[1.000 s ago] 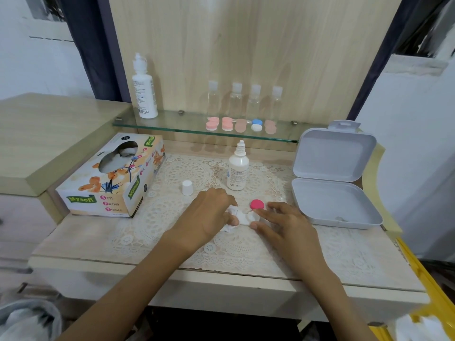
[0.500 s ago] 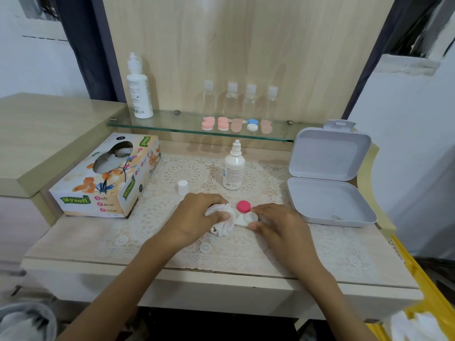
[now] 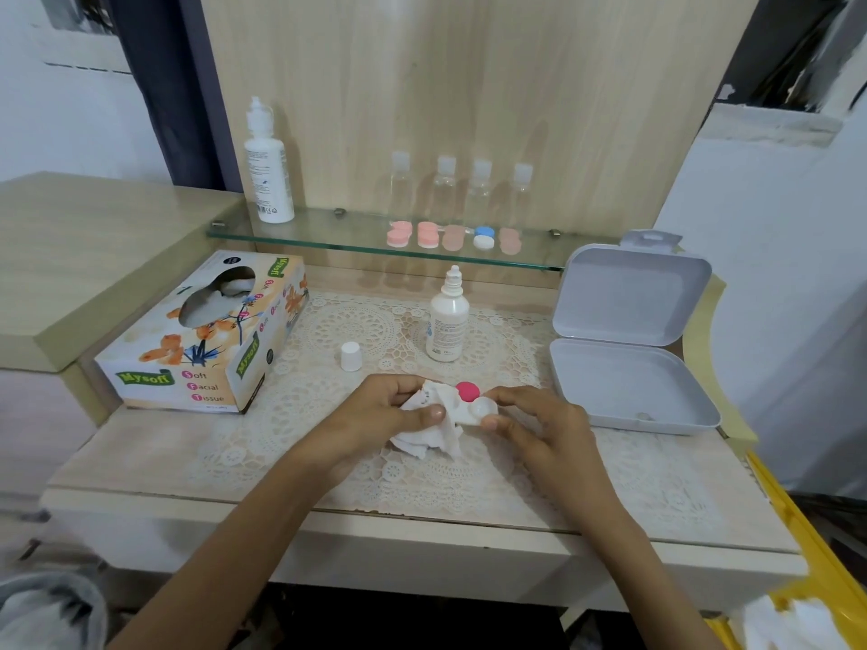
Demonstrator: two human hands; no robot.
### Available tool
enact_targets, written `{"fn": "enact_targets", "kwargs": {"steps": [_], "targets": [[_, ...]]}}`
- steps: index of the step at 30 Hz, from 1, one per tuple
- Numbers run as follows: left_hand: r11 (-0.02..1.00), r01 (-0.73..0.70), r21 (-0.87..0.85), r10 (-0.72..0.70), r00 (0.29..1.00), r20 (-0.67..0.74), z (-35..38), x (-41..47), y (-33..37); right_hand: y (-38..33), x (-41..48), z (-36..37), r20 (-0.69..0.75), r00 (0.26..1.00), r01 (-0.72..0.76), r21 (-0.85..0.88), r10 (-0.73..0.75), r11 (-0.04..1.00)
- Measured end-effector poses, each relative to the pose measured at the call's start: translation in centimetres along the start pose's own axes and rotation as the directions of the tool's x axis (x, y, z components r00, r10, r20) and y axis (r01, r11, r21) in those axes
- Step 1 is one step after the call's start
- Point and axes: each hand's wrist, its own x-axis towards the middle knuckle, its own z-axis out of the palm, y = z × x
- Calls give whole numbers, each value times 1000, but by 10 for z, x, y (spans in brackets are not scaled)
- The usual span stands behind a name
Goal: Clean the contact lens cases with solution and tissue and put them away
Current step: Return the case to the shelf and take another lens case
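A white contact lens case (image 3: 478,411) is held just above the lace mat, one well open. My right hand (image 3: 525,419) pinches its right end between thumb and fingers. My left hand (image 3: 389,412) grips a crumpled white tissue (image 3: 434,426) pressed against the case's left end. A round pink cap (image 3: 467,391) lies on the mat just behind the case. The small solution bottle (image 3: 447,321) stands uncapped behind it, and its white cap (image 3: 351,356) stands to the left. Several more lens cases (image 3: 452,236) lie on the glass shelf.
A tissue box (image 3: 206,340) sits at the left. An open grey storage box (image 3: 628,349) stands at the right. On the glass shelf (image 3: 328,236) are a tall white bottle (image 3: 268,166) and several small clear bottles (image 3: 462,187). A bin (image 3: 47,607) is at the lower left.
Both hands have lifted the lens case and tissue slightly off the mat and turned them. The open well now faces up and the pink cap is uncovered behind it.
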Motion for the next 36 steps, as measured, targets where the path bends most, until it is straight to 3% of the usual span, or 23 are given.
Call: {"fn": "enact_targets", "kwargs": {"steps": [8, 12, 20, 30, 32, 36], "targets": [[1000, -8, 25, 8, 1000, -10, 2, -2, -1, -1, 1, 1, 37, 999, -25, 17, 24, 1000], [994, -67, 82, 78, 988, -135, 11, -3, -6, 0, 1, 2, 48, 998, -36, -3, 36, 999], [918, -177, 354, 329, 840, -432, 16, -8, -17, 2, 2, 5, -9, 999, 44, -52, -44, 998], [856, -345, 386, 494, 766, -412, 20, -6, -16, 0, 0, 8, 66, 998, -6, -171, 17, 985], [857, -393, 332, 505, 766, -398, 22, -8, -13, -3, 0, 7, 64, 998, 3, -137, 6, 991], [899, -416, 135, 435, 820, -372, 28, -12, -8, -16, -2, -5, 3, 1000, 2, 149, -2, 989]]}}
